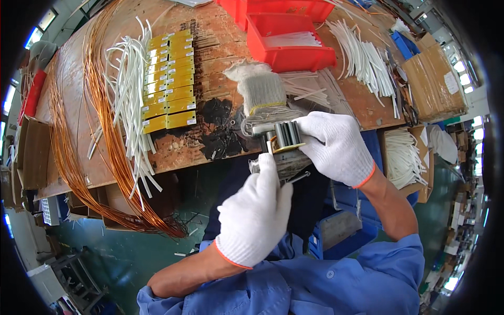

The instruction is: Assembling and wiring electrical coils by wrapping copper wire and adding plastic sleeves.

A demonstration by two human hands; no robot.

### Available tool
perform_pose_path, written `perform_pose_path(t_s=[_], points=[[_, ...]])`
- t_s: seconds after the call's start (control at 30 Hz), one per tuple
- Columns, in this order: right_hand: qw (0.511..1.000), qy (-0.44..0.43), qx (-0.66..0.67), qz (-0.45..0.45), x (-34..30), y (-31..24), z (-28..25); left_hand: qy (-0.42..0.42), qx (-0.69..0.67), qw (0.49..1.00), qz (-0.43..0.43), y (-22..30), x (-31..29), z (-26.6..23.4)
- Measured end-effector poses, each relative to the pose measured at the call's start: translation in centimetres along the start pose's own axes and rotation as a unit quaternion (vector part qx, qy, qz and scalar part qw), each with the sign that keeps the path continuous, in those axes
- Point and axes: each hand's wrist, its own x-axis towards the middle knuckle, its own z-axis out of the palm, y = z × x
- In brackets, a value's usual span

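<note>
Both my hands wear white knitted gloves with orange cuffs. My right hand (336,147) grips a part made of dark grey cylinders (286,134) set side by side on a yellow board, held at the table's front edge. A copper-coloured wire shows at its left side, next to a short white sleeve (270,147). My left hand (254,212) reaches up from below, its fingertips closed at that sleeve; the far side of the fingers is hidden. Just behind the part is a cloth-wrapped fixture (262,92), with a metal bar (298,177) below it.
Yellow boards (169,79) lie in rows at the left, beside white sleeves (131,73) and long copper wires (97,105). Red bins (294,58) stand at the back. More white sleeves (367,58), scissors (409,105) and cardboard boxes (433,84) are at the right.
</note>
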Motion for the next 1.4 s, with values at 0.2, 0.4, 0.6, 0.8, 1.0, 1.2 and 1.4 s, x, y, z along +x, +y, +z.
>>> perform_pose_path(t_s=[0.2, 0.4, 0.6, 0.8, 1.0, 1.2, 1.4], points=[[0.991, -0.044, -0.114, -0.053, -0.4, 0.7, -1.0, 0.073, 0.005, 0.991, 0.111, -3.4, 3.4, -0.8], [0.992, -0.098, -0.061, -0.045, 0.4, 1.2, -2.6, 0.072, -0.257, 0.961, 0.077, -5.9, 4.7, 2.6], [0.97, 0.135, 0.057, 0.195, 6.2, 14.1, -6.4, 0.117, -0.285, 0.951, 0.019, -6.0, 3.4, 4.8], [0.977, -0.007, -0.093, 0.191, 11.9, 29.5, -7.2, 0.16, -0.292, 0.942, 0.048, -5.7, 3.7, 6.7], [0.969, -0.088, -0.171, 0.152, 14.0, 30.3, -4.9, 0.165, -0.27, 0.946, 0.062, -6.8, 3.1, 6.6], [0.964, -0.006, -0.239, 0.114, 11.9, 29.2, -6.6, 0.19, -0.287, 0.936, 0.079, -6.9, 3.6, 7.6], [0.959, 0.23, 0.104, 0.133, 6.2, 15.5, -13.3, 0.171, -0.297, 0.935, 0.086, -6.6, 4.1, 6.8]])
